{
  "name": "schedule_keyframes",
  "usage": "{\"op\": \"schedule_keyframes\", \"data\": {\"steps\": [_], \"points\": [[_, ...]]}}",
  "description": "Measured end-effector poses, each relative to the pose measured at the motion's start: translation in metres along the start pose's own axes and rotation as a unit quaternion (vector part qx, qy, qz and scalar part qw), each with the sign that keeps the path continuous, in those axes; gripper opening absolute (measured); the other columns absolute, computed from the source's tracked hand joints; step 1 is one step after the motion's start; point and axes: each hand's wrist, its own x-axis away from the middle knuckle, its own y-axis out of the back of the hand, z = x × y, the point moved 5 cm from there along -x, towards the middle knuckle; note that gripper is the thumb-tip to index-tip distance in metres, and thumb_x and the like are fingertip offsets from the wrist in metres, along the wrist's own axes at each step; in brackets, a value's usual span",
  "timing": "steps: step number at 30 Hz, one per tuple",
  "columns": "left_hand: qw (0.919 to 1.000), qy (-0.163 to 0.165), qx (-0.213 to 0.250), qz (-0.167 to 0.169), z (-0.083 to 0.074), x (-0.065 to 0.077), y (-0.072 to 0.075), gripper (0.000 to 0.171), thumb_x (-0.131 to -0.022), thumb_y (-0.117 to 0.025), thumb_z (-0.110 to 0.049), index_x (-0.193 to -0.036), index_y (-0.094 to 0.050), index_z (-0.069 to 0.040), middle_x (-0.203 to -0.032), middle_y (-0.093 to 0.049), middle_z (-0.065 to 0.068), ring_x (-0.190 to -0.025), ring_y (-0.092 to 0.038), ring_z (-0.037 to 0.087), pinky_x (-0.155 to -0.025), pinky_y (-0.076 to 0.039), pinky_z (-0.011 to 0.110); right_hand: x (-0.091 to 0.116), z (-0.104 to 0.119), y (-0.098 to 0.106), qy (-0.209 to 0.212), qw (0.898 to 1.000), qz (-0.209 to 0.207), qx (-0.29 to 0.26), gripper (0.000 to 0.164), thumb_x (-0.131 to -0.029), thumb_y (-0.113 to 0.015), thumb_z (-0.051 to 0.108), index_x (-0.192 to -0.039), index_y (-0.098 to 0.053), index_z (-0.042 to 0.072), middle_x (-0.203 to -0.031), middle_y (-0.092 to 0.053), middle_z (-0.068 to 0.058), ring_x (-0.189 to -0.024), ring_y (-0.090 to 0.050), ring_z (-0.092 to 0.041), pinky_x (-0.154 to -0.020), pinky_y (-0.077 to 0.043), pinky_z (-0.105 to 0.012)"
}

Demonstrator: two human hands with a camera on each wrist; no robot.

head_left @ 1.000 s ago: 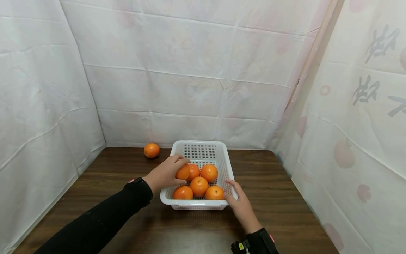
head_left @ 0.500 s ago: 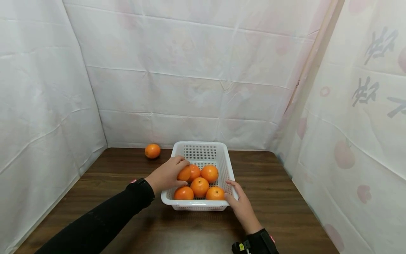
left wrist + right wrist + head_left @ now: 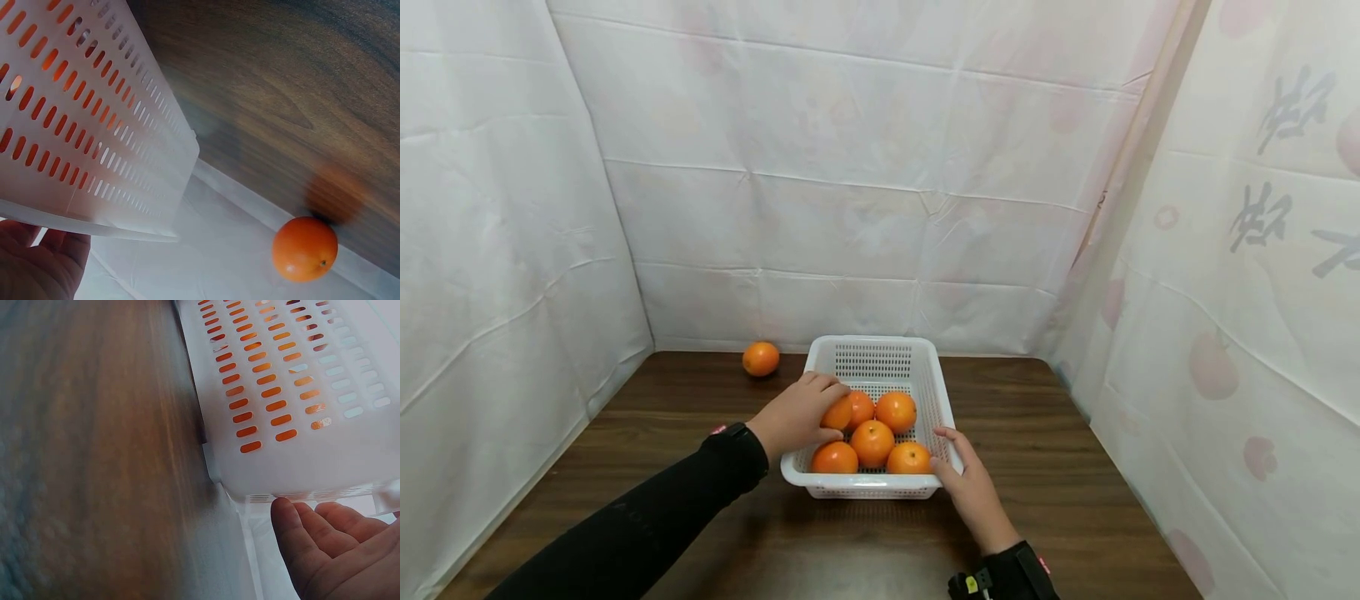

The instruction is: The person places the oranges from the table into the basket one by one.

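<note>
A white slotted plastic basket (image 3: 936,379) stands on the table with several oranges in it. My left hand (image 3: 797,414) reaches over its left rim and holds one orange (image 3: 837,412), with the thumb in front and the fingers behind. Beside that lie more oranges, among them a middle one (image 3: 872,443) and a back right one (image 3: 897,412). My right hand (image 3: 973,492) grips the basket at its front right corner. In the left wrist view, the left hand's fingers (image 3: 53,247) pass over the rim and their tips are hidden. The right fingers (image 3: 287,519) touch the rim in the right wrist view.
A single orange (image 3: 761,358) lies on the dark wooden table (image 3: 1037,433), back left of the basket. White printed cloth (image 3: 850,208) hangs along the table's back and both sides.
Hands, basket and oranges hold nearly the same places. The whole view has shifted slightly.
</note>
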Motion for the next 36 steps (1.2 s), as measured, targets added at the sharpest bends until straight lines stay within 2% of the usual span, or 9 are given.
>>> {"op": "schedule_keyframes", "data": {"steps": [8, 16, 23, 27, 30, 34, 36], "points": [[0.9999, 0.003, 0.005, 0.011, -0.001, -0.0009, -0.0025, 0.068, -0.089, -0.083, -0.054, -0.147, -0.061, -0.027, -0.139, -0.057, 0.0, -0.12, -0.053, 0.018, -0.111, -0.051, 0.042, -0.0008, -0.0023, -0.0001, -0.005, 1.0, 0.0, -0.002, 0.049, -0.102, -0.067, 0.03, -0.149, -0.055, 0.024, -0.169, -0.039, -0.017, -0.156, -0.036, -0.043, -0.123, -0.028, -0.072], [0.9996, -0.003, -0.005, 0.027, -0.0047, -0.0011, -0.0014, 0.071, -0.091, -0.08, -0.054, -0.152, -0.059, -0.024, -0.138, -0.056, 0.002, -0.116, -0.052, 0.019, -0.107, -0.053, 0.039, -0.0003, -0.0029, -0.0002, -0.005, 1.0, 0.003, -0.001, 0.048, -0.103, -0.067, 0.031, -0.149, -0.054, 0.025, -0.171, -0.036, -0.017, -0.158, -0.032, -0.044, -0.123, -0.024, -0.074], [0.9987, -0.017, -0.034, 0.034, -0.007, -0.0003, -0.0022, 0.073, -0.095, -0.075, -0.056, -0.156, -0.055, -0.023, -0.14, -0.055, 0.004, -0.114, -0.052, 0.019, -0.106, -0.054, 0.038, 0.0002, -0.0014, -0.0006, -0.003, 1.0, 0.001, -0.002, 0.048, -0.103, -0.066, 0.027, -0.149, -0.054, 0.023, -0.171, -0.037, -0.018, -0.158, -0.033, -0.045, -0.123, -0.026, -0.073], [0.9985, -0.022, -0.033, 0.039, -0.0065, -0.0004, -0.0038, 0.071, -0.096, -0.074, -0.055, -0.157, -0.054, -0.023, -0.138, -0.055, 0.003, -0.113, -0.052, 0.019, -0.103, -0.055, 0.037, 0.0006, -0.0005, -0.0008, -0.005, 1.0, 0.001, -0.001, 0.049, -0.103, -0.066, 0.027, -0.15, -0.054, 0.023, -0.171, -0.036, -0.019, -0.158, -0.033, -0.046, -0.123, -0.027, -0.073], [0.9984, -0.036, -0.033, 0.03, -0.0071, -0.0009, -0.004, 0.054, -0.1, -0.072, -0.048, -0.147, -0.064, -0.023, -0.128, -0.058, 0.001, -0.106, -0.053, 0.018, -0.097, -0.055, 0.035, 0.0008, -0.0002, -0.0009, -0.009, 1.0, 0.002, -0.002, 0.049, -0.102, -0.066, 0.027, -0.15, -0.054, 0.023, -0.171, -0.035, -0.019, -0.157, -0.033, -0.046, -0.122, -0.028, -0.074], [0.9965, -0.072, -0.04, 0.004, -0.0087, -0.0013, -0.0047, 0.018, -0.102, -0.072, -0.031, -0.118, -0.077, -0.024, -0.107, -0.058, -0.003, -0.094, -0.053, 0.014, -0.086, -0.054, 0.03, 0.0011, -0.0002, -0.0008, -0.013, 1.0, 0.003, -0.001, 0.05, -0.102, -0.067, 0.029, -0.15, -0.053, 0.022, -0.171, -0.035, -0.019, -0.156, -0.034, -0.047, -0.121, -0.029, -0.074], [0.9953, -0.088, -0.04, -0.005, -0.0096, -0.0012, -0.005, 0.008, -0.101, -0.073, -0.024, -0.107, -0.078, -0.023, -0.1, -0.057, -0.004, -0.088, -0.053, 0.013, -0.082, -0.053, 0.029, 0.0011, -0.0005, -0.0009, -0.014, 1.0, 0.003, -0.002, 0.05, -0.102, -0.067, 0.029, -0.15, -0.053, 0.022, -0.171, -0.036, -0.019, -0.156, -0.035, -0.047, -0.121, -0.03, -0.074]]}}
